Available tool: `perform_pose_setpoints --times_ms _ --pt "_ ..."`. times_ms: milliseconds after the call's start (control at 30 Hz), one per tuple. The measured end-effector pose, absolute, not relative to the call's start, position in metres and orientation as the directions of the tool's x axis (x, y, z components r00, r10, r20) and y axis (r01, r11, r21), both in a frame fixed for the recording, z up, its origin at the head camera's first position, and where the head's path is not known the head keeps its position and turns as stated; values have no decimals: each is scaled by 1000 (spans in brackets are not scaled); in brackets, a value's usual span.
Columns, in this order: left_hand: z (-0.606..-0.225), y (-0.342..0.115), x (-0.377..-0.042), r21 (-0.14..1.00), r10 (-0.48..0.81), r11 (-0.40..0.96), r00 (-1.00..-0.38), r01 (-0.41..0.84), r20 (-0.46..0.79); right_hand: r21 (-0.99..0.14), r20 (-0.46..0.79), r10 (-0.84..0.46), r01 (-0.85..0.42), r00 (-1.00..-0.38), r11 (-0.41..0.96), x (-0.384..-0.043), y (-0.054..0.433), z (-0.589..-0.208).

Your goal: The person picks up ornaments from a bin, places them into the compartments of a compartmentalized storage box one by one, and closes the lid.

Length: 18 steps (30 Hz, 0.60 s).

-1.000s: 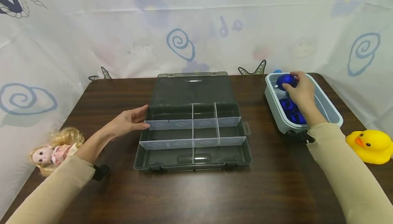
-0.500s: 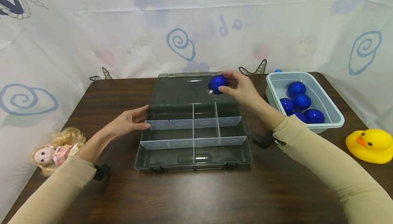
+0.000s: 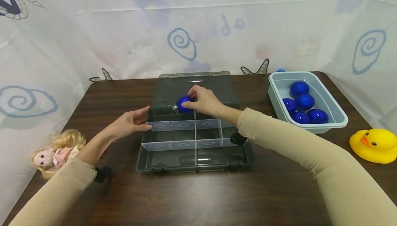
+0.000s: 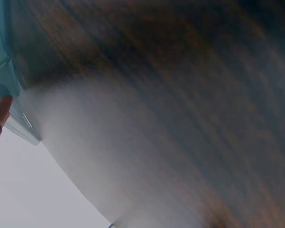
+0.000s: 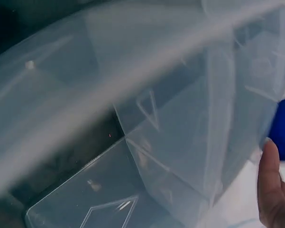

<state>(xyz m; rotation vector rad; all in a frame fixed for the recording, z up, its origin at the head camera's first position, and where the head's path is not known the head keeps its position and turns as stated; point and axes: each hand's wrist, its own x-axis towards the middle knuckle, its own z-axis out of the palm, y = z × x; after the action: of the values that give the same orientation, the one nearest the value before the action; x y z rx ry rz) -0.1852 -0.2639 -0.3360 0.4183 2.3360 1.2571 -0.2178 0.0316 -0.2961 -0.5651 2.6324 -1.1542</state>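
Observation:
A dark translucent divider box [image 3: 169,158] lies with its lid [image 3: 176,86] folded back. Over its back left compartment, my right hand [image 3: 206,101] pinches a blue Christmas ball [image 3: 183,104] between thumb and fingers, the silver cap pointing left. In the right wrist view the blue ball [image 5: 284,130] shows at the right edge beside my thumb, with clear dividers [image 5: 170,109] filling much of the picture. My left hand [image 3: 130,122] rests against the box's left side, fingers fairly straight. Only a bit of that hand [image 4: 0,116] appears in the left wrist view, touching the box's edge.
A pale blue bin [image 3: 336,115] with several blue balls [image 3: 304,102] stands at the back right. A yellow rubber duck [image 3: 373,146] sits near the right edge. A blonde doll [image 3: 60,155] lies at the left, partly behind my left forearm.
My right hand has lifted a blue ball out of the bin and carried it left and over the box's back left compartment. My left hand has stayed put.

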Motion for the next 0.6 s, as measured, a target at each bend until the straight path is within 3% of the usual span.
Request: perform_pose_setpoints --times_ms 233,433,600 --pt "-338 -263 -185 838 459 544 -855 55 -242 -658 -48 -472 -328 -880 678 -212 25 -306" --pt "-339 -264 -186 834 455 548 -860 65 -232 -827 -46 -444 -216 -895 519 -213 48 -303" --pt "-339 -264 -187 835 453 548 -857 49 -247 -928 53 -288 -153 -956 340 -221 93 -291"
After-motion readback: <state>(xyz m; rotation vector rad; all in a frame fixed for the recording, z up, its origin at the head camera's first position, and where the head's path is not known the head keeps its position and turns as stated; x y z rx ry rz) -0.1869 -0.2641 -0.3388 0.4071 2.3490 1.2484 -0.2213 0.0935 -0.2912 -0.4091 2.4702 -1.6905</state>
